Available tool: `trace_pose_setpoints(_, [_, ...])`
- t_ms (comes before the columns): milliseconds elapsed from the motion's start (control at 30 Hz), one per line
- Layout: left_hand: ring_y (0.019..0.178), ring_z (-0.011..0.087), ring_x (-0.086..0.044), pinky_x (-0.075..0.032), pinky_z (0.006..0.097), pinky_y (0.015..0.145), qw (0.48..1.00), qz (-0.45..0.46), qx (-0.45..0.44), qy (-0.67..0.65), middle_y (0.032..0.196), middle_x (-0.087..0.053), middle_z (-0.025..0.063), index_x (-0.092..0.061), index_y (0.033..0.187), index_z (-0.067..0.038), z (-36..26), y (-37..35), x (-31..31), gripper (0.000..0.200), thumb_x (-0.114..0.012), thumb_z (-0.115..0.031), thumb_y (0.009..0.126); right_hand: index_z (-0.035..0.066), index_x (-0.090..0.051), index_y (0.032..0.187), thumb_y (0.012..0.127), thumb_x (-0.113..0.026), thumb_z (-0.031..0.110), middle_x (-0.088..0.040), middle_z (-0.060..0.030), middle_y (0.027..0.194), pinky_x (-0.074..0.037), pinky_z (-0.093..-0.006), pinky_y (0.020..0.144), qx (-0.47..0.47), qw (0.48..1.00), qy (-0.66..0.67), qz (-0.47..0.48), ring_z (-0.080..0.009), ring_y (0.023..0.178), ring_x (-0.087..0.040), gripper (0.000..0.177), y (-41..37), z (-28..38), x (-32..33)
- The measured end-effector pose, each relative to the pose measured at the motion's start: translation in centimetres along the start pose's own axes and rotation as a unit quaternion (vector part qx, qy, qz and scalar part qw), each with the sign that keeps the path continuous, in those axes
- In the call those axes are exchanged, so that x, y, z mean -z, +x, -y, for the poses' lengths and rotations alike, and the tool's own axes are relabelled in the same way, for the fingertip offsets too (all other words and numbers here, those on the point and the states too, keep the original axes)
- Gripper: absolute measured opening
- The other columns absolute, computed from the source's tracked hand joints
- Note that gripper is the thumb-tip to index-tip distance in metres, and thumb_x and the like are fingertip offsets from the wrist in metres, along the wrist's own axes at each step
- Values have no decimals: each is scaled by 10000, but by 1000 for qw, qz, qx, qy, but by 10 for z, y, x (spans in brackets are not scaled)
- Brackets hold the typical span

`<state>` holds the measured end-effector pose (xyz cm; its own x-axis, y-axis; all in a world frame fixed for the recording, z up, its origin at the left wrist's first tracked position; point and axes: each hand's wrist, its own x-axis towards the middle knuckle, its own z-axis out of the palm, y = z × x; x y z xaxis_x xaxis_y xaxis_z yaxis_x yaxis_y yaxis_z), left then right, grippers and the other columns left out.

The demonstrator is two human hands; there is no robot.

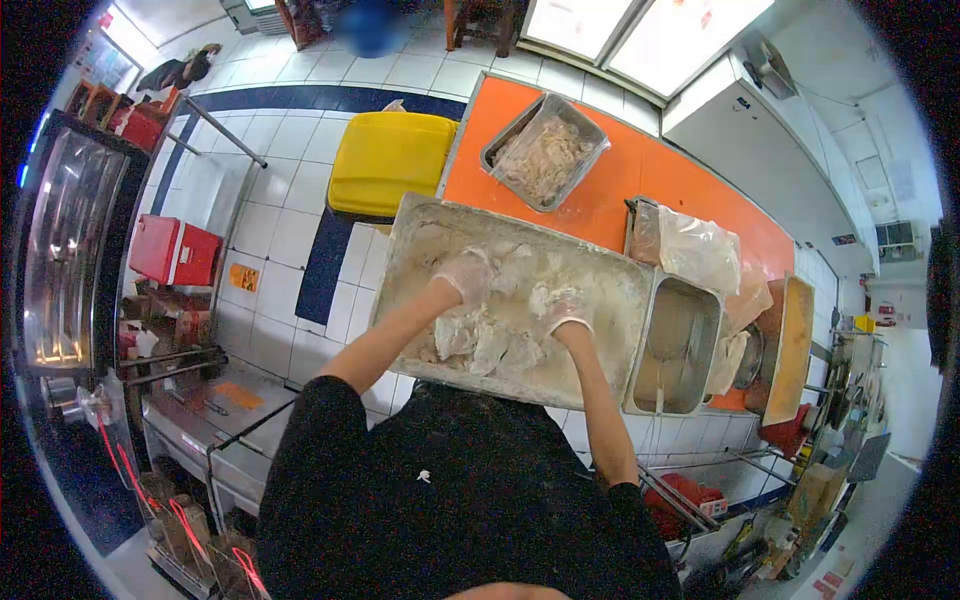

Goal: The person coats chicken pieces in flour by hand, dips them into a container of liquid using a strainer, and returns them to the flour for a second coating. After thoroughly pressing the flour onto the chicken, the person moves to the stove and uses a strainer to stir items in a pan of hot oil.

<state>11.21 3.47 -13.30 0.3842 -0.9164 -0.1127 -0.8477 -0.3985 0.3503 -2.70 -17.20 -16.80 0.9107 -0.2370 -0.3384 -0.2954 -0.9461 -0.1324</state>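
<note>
The translucent-gloved left hand [468, 277] and right hand [562, 306] were inside a rectangular grey metal tray [612, 275], grip impossible to tell; lumpy white flour-coated pieces [490, 345] lay just bodyward of both.

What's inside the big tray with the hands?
Inside the big rectangular tray are flour-like powder, white-coated pieces, the left hand and the right hand. Powder covers much of the bottom, so anything buried can't be seen.

To the left of the yellow bin [390, 160] sit a red cooler [160, 248] and, farther left, a glass case [75, 240], while a white cabinet [765, 150] stands well to its right.
</note>
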Motion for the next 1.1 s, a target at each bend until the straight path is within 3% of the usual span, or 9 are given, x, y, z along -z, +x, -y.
trace_pose_setpoints(67, [874, 331, -565, -449, 391, 764, 991, 33, 119, -50, 960, -578, 198, -595, 929, -98, -6, -7, 11, 300, -563, -272, 687, 31, -614, 937, 794, -400, 377, -573, -195, 1013, -416, -422, 821, 12, 999, -34, -22, -347, 949, -540, 431, -4, 12, 7])
trace_pose_setpoints(167, [871, 335, -563, -444, 398, 763, 995, 73, 39, -61, 949, -577, 194, -577, 969, -90, 13, 3, -1, 313, -536, -262, 711, 58, -621, 914, 775, -442, 345, -590, -182, 972, -413, -422, 819, 89, 993, 4, -71, -337, 926, -551, 366, -11, 40, 60])
trace_pose_setpoints(233, [870, 340, -561, -442, 400, 762, 994, 68, 30, -85, 950, -576, 193, -572, 984, -86, -8, -1, 38, 323, -530, -266, 719, 78, -610, 934, 759, -484, 282, -583, -173, 992, -418, -410, 819, 164, 977, -128, 55, -313, 935, -551, 297, -11, 65, 105])
trace_pose_setpoints(433, [870, 325, -561, -438, 414, 761, 994, 50, 89, -27, 954, -580, 177, -571, 1000, -92, -23, -3, 4, 314, -521, -251, 734, 61, -609, 946, 752, -491, 121, -602, -149, 947, -412, -371, 849, 276, 937, -210, -31, -269, 933, -560, 234, 35, 40, 61])
trace_pose_setpoints(700, [881, 280, -558, -431, 390, 773, 993, 41, 109, 37, 936, -594, 131, -575, 1017, -103, -47, -56, -1, 321, -491, -239, 739, 18, -597, 987, 744, -521, 165, -552, -184, 1070, -420, -381, 859, 183, 965, -144, 119, -309, 1001, -533, 294, 79, 25, 3])
trace_pose_setpoints(767, [784, 293, -569, -454, 380, 714, 980, -134, 148, -3, 989, -579, 138, -590, 958, -89, -53, -67, 7, 304, -548, -230, 692, 12, -593, 995, 746, -523, 177, -542, -188, 1091, -418, -382, 863, 169, 968, -118, 143, -317, 1011, -528, 307, 74, 23, -13])
trace_pose_setpoints(900, [875, 247, -565, -442, 370, 753, 969, -196, 145, -36, 972, -600, 116, -579, 995, -63, -12, -64, -29, 324, -526, -229, 722, 39, -577, 1029, 761, -514, 298, -541, -187, 1091, -423, -377, 851, 191, 979, 46, 61, -317, 992, -532, 379, 48, 7, -24])
trace_pose_setpoints(967, [900, 222, -565, -444, 329, 768, 873, -16, 386, -298, 978, -604, 89, -575, 1008, -40, 14, -58, -45, 325, -536, -181, 718, 49, -571, 1039, 762, -513, 348, -551, -185, 1075, -429, -383, 833, 213, 966, 143, -28, -316, 971, -542, 412, 38, -19, -40])
trace_pose_setpoints(1100, [912, 204, -558, -432, 313, 794, 726, -156, 298, -600, 974, -600, 85, -572, 1019, -20, 65, -53, -103, 352, -566, -151, 692, 49, -552, 1058, 726, -589, 373, -576, -183, 1019, -432, -374, 786, 153, 966, 205, 43, -296, 923, -561, 466, 11, -71, -31])
